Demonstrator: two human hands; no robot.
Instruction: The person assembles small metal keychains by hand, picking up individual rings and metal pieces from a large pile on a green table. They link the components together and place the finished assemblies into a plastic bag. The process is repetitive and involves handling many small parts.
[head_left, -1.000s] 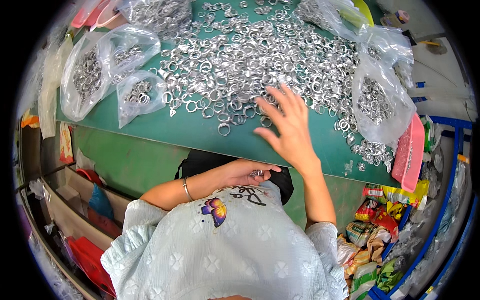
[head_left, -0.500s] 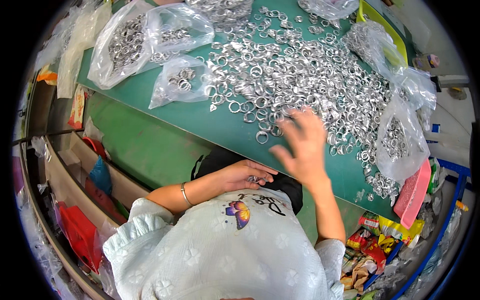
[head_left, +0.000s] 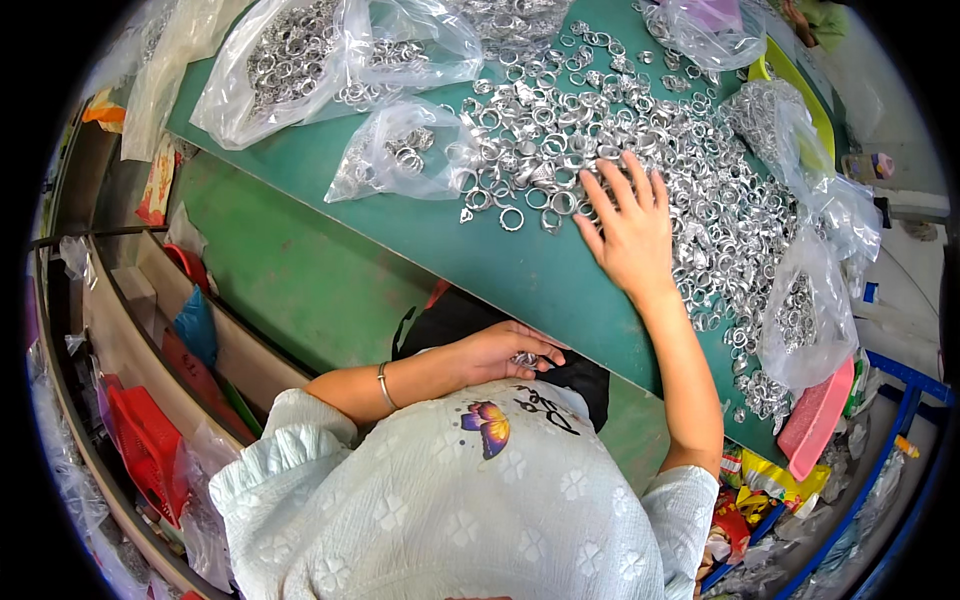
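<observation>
A wide pile of silvery metal rings [head_left: 720,215] is spread over the green tabletop [head_left: 430,230]. My right hand [head_left: 632,228] lies over the pile's near edge, fingers spread, the fingertips among the rings; nothing is gripped in it. Close to my body, below the table's edge, my left hand [head_left: 512,352] is curled palm up around a few silvery rings [head_left: 527,359]. A bracelet [head_left: 385,385] circles my left wrist. Left of the pile sits a small clear plastic bag [head_left: 400,150] with some rings inside.
Larger clear bags of rings [head_left: 290,70] stand at the far left of the table. On the right are another bag of rings [head_left: 805,310], a pink tray [head_left: 818,415] and a yellow-green basket [head_left: 800,95]. A red basket [head_left: 150,450] sits on the shelving to my left.
My right hand has moved forward and slightly right, settling on the rings. My left hand stays curled around its rings. The view has shifted a little.
</observation>
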